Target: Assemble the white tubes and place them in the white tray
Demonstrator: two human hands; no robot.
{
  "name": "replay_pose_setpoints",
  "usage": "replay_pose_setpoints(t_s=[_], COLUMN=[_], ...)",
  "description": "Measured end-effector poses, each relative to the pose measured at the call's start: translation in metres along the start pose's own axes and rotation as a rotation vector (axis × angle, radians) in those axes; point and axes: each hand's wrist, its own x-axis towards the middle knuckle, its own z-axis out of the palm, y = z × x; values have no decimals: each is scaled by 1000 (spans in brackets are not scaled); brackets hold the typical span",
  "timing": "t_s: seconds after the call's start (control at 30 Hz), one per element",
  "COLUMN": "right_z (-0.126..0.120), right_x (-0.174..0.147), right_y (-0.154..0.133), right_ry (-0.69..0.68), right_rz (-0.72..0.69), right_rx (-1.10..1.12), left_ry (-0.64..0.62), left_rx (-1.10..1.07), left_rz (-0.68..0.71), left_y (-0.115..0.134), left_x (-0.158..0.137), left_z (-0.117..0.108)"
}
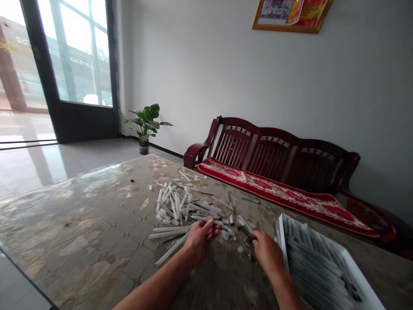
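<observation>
Head view: my left hand clamped on white tube, right hand on dark stick, tube pile beyond left fingertips!

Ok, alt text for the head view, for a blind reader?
A person's left hand is at a heap of pale tubes on a patterned table; the right hand apparently grips a dark slim piece. Beside it sits a white box of long thin items; behind are a wooden bench and a potted plant.

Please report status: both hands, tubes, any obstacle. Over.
Left hand holding white tube. Right hand pinching dark piece. Possible obstacles: tube pile ahead, white box at right.
</observation>
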Motion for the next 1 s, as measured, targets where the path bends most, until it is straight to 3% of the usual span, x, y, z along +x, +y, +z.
replay_pose_setpoints(t_s=[0.47,0.6,0.77,1.0], right_z=[12,19,28,31], right_x=[0,2,1,-4], right_y=[-11,-18,-37,-57], right_ry=[174,298,196,237], right_rz=[-70,-125,-198,-162], right_rx=[-43,318,932,1195], left_ry=[-24,-24,-57,-101], left_rx=[34,25,16,25], left_rz=[-29,-30,-28,-13], left_y=[0,-1,-3,-6], left_x=[-4,-5,-5,-2], left_z=[3,4,2,-1])
